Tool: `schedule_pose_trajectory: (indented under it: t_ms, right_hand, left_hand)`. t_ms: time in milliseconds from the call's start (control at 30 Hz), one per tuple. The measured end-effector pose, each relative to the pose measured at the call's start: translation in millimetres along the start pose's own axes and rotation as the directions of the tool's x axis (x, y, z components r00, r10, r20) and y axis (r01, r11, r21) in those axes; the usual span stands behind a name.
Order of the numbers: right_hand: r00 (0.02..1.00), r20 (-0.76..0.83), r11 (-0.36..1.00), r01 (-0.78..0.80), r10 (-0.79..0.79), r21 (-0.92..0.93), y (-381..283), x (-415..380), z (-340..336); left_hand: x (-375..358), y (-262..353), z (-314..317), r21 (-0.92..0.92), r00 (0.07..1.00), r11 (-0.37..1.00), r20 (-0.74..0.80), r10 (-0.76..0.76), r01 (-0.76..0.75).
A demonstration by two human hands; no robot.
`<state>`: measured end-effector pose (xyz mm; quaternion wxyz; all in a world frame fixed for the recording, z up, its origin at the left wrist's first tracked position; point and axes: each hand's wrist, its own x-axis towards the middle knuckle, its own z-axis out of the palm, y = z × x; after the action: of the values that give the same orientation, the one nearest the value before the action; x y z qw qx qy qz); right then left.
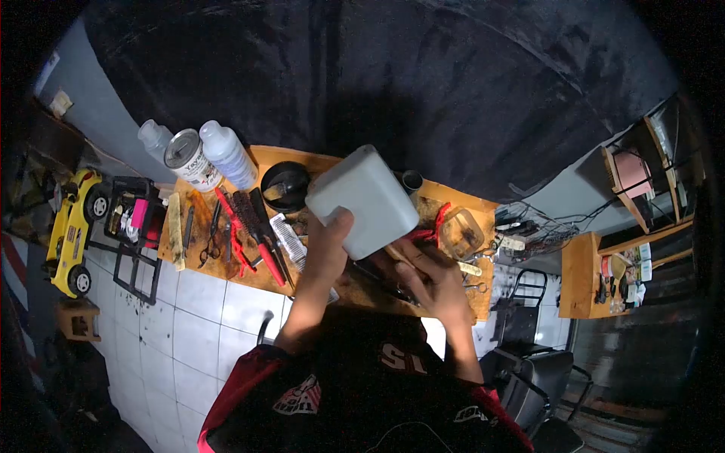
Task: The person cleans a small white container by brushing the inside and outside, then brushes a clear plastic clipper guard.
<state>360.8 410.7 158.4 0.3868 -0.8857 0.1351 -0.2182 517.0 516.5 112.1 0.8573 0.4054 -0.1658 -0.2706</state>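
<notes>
My left hand (329,245) grips a pale grey, block-shaped container (366,204) with rounded corners. The thumb lies across its near face, and the container is tilted above the wooden table (291,157). Just below its lower right corner, my right hand (434,278) has its fingers curled around something thin and tan that I cannot make out. A black bowl (296,198) with a brush in it stands left of the container. By my left forearm lies a white comb (288,240). Dark items under my right hand are partly hidden.
Bottles (226,155), a can (189,158), a round brush (245,211), scissors (211,245) and red-handled tools crowd the table's left. To the right are an amber plastic tub (461,234) and more scissors (476,287). A yellow toy car (74,234) and a black chair (536,377) flank the table.
</notes>
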Motion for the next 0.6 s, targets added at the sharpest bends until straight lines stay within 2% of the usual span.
schedule_pose_trajectory:
  t_ms: [33,67,100,133,167,200,233,333,400,467,500,567,600]
  right_hand:
    - [0.994,-0.084,0.992,0.065,-0.074,-0.108,8,0,1]
    - [0.990,-0.135,0.988,0.021,-0.041,-0.152,13,-1,4]
    - [0.982,-0.187,0.981,-0.027,-0.010,-0.194,16,-2,8]
    - [0.971,-0.239,0.969,-0.073,0.016,-0.235,20,-2,12]
    - [0.954,-0.285,0.961,0.013,-0.095,-0.276,27,0,17]
    - [0.927,-0.353,0.960,0.026,-0.128,-0.280,32,1,25]
    - [0.944,-0.314,0.969,0.025,-0.104,-0.245,32,-2,29]
    - [0.991,-0.108,0.990,0.066,-0.080,-0.126,20,-11,28]
    - [0.997,-0.005,0.994,0.082,-0.082,-0.070,9,-9,16]
    - [0.995,0.045,0.995,0.088,-0.086,-0.035,3,-8,0]
    - [0.990,0.139,1.000,0.005,-0.008,0.024,8,-10,-7]
    - [0.994,0.109,0.998,-0.003,-0.005,0.069,16,-14,-9]
    - [0.995,0.096,0.996,-0.004,-0.005,0.090,18,-14,-10]
  left_hand:
    - [1,4,4,0.010,1.000,1.000,0.014,-0.009,0.009]
    - [1,5,7,0.018,0.999,1.000,0.029,-0.021,0.020]
    - [0,4,13,0.205,1.000,0.979,0.011,-0.022,0.019]
    - [-4,5,24,0.282,0.997,0.957,0.062,0.054,-0.070]
    - [-9,5,33,0.358,0.990,0.928,0.121,0.068,-0.108]
    - [-15,4,40,0.429,0.981,0.891,0.179,0.078,-0.149]
    - [-18,1,46,0.363,0.975,0.917,0.201,0.099,-0.168]
    - [-15,-14,26,0.166,0.993,0.985,0.113,0.035,-0.054]
    - [-18,-11,22,0.099,0.999,0.995,-0.049,0.010,-0.005]
    - [-16,-7,11,0.079,0.996,0.994,-0.045,0.077,-0.073]
    - [-13,-5,10,0.103,0.993,0.990,-0.050,0.105,-0.099]
    - [-10,-1,11,0.150,0.985,0.978,-0.066,0.158,-0.146]
    - [-10,1,13,0.199,0.992,0.973,-0.034,0.123,-0.114]
